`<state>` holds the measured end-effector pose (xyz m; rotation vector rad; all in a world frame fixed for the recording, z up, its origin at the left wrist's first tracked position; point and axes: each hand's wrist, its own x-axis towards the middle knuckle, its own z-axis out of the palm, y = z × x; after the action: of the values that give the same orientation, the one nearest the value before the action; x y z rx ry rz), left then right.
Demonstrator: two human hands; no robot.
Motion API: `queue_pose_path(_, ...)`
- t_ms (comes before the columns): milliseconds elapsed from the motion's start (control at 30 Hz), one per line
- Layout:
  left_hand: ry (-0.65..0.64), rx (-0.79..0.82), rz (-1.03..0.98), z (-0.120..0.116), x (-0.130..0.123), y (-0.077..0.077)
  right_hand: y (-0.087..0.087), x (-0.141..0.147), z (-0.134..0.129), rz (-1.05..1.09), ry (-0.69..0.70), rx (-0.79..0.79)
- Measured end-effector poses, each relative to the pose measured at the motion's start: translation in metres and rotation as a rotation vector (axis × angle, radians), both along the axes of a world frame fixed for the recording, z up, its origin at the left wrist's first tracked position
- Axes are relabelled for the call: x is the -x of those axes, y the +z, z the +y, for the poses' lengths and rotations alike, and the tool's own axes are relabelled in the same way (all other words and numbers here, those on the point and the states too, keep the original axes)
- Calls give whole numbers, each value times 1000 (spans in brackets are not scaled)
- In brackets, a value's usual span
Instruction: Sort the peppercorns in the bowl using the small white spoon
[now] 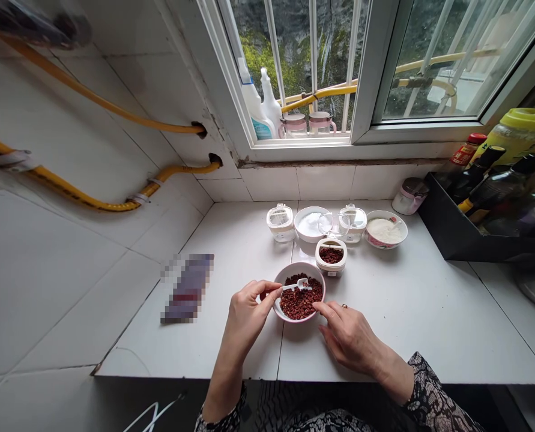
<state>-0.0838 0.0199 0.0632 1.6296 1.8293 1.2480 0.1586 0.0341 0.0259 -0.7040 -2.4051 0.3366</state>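
My left hand pinches the thin handle of a small white spoon. The spoon's scoop end is over a bowl of red-brown grains that look like Sichuan peppercorns, with a few on the scoop. At the bowl's right side, my right hand stretches its index finger over the rim to the peppercorns. Its thumb stays apart, outside the bowl. Just behind stands a square clear jar with a white rim, with similar peppercorns inside; a clear lid seems raised behind it.
Behind are two lidded jars, a bowl of white grains and a flowered bowl of pale powder. A pink-lidded jar stands beside a dark box of bottles. A blurred-out dark item lies left.
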Motion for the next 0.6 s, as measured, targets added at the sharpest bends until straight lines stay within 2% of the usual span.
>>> queue_pose_path(300, 7, -13, 12, 0, 1, 2, -2, 0, 0, 6, 0, 10)
queue_pose_path(600, -6, 21, -112, 2, 2, 5, -2, 0, 0, 6, 2, -3)
